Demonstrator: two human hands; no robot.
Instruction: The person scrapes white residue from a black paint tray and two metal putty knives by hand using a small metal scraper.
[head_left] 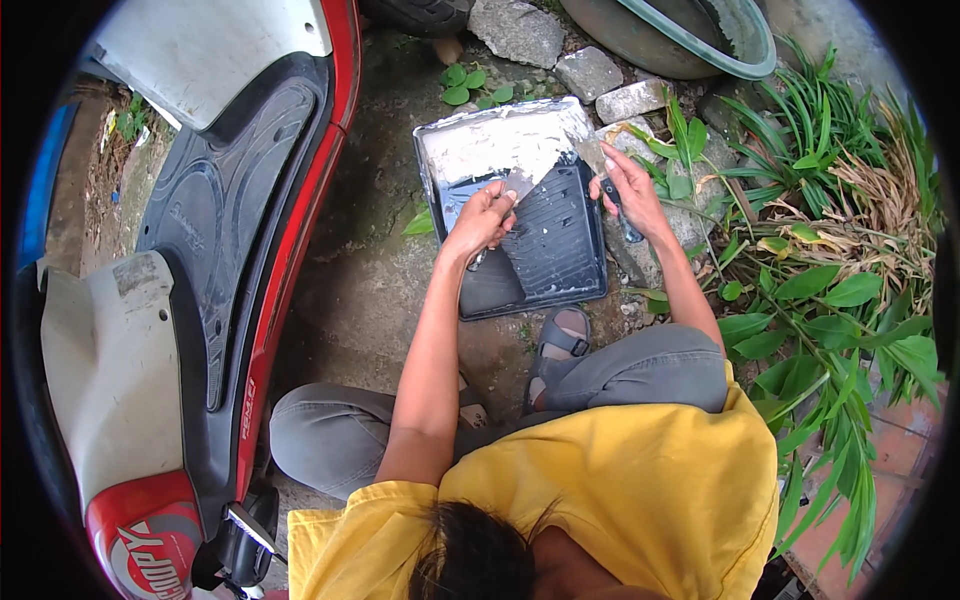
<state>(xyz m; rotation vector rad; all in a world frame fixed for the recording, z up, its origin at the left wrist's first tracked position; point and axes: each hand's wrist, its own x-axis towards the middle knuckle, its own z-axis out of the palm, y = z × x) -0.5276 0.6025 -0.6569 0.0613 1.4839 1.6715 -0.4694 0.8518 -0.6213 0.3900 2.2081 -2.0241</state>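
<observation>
A black paint tray (pixel 560 245) lies on the ground before me, with thick white paste (pixel 500 138) spread over its far end. My left hand (pixel 484 218) is closed around a putty knife (pixel 519 184) above the tray's middle; its grey blade points up and right, while most of its handle is hidden. Over the tray's right edge, my right hand (pixel 634 190) grips a second putty knife (pixel 622 217) with a dark handle. That knife's smeared blade slants up and left, near the paste. The two blades are apart.
A red and grey motor scooter (pixel 225 225) stands close on my left. Broken stones (pixel 515 32) lie beyond the tray, near a green-rimmed basin (pixel 700 40). Leafy plants (pixel 820 300) grow along my right. My sandalled foot (pixel 562 345) rests just below the tray.
</observation>
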